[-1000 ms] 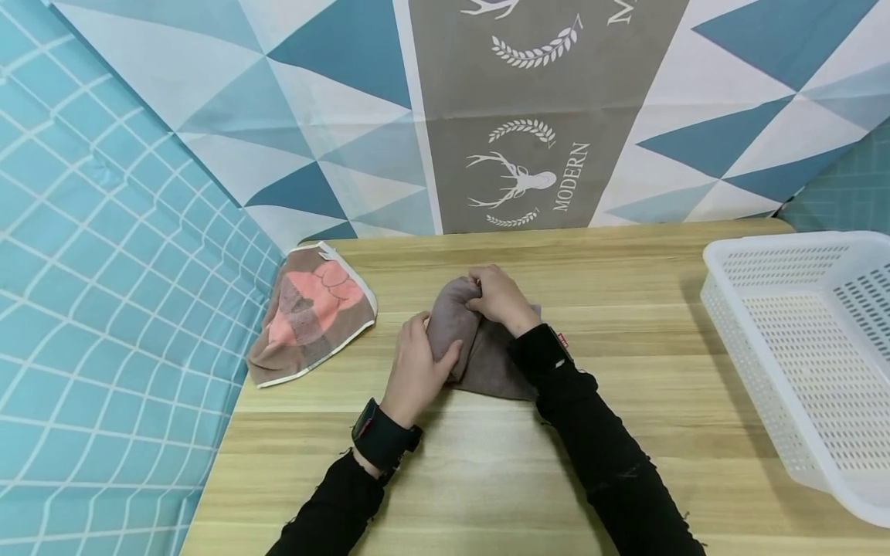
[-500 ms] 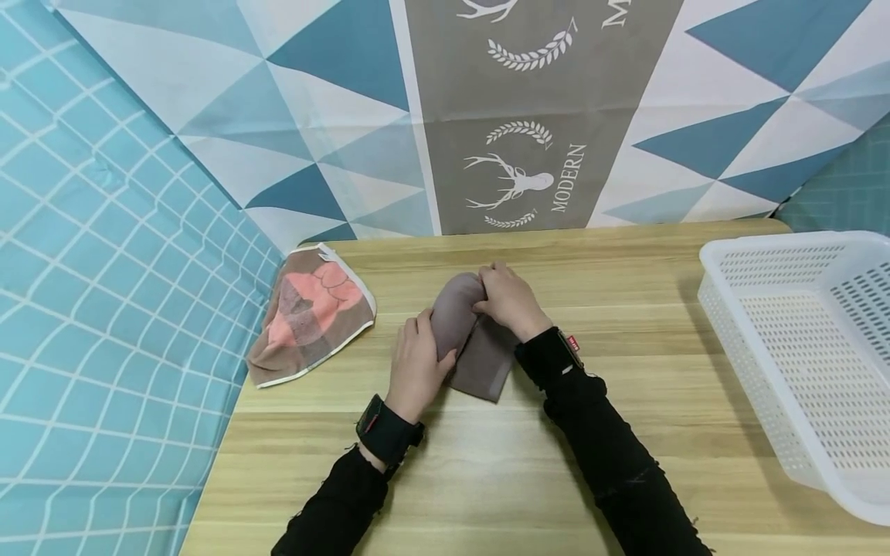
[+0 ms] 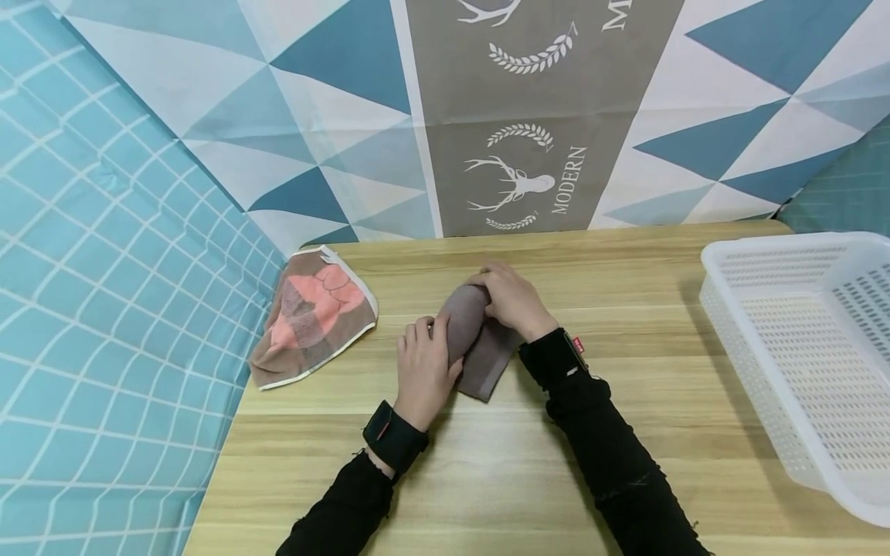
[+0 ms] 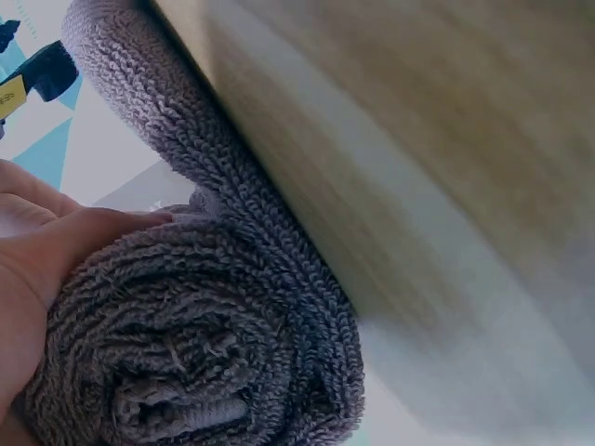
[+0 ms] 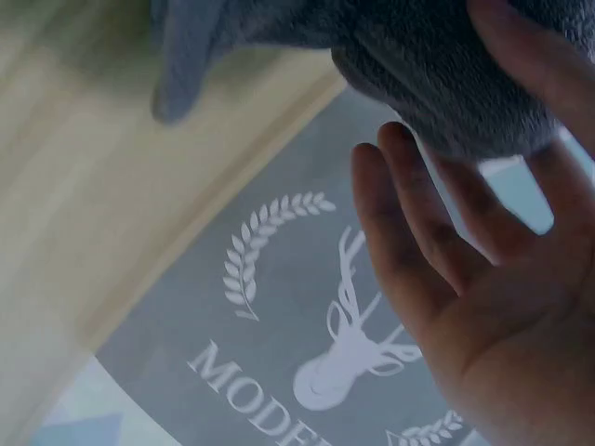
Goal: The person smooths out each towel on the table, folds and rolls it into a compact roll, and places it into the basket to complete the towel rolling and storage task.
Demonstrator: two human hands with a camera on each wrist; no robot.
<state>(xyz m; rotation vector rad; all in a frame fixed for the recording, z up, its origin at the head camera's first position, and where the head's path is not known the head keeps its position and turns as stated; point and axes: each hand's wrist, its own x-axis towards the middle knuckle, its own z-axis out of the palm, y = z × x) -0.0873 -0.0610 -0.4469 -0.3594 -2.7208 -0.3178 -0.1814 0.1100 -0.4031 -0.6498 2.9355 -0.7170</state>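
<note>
A grey-brown towel [image 3: 464, 320] is partly rolled up on the wooden table, with a short flat tail toward the front right. My left hand [image 3: 422, 369] holds the near left side of the roll, fingers over the top and thumb by its near end. At the far end, my right hand [image 3: 513, 300] grips the roll between thumb and fingers. The left wrist view shows the spiral layers of the rolled towel [image 4: 177, 334] close up, with a loose layer running away from it. In the right wrist view, the thumb and fingers sit around the towel's end [image 5: 465, 93].
Another towel [image 3: 316, 309], brown with a pink pattern and white edging, lies at the table's back left by the blue checked curtain [image 3: 125, 309]. A white plastic basket [image 3: 772, 386] stands on the right. Behind the table [image 3: 626, 455] hangs a patterned cloth [image 3: 514, 100].
Both hands have rolled the towel toward the right, so its flat part has grown shorter. The left hand has shifted slightly right, its fingers now further over the roll.
</note>
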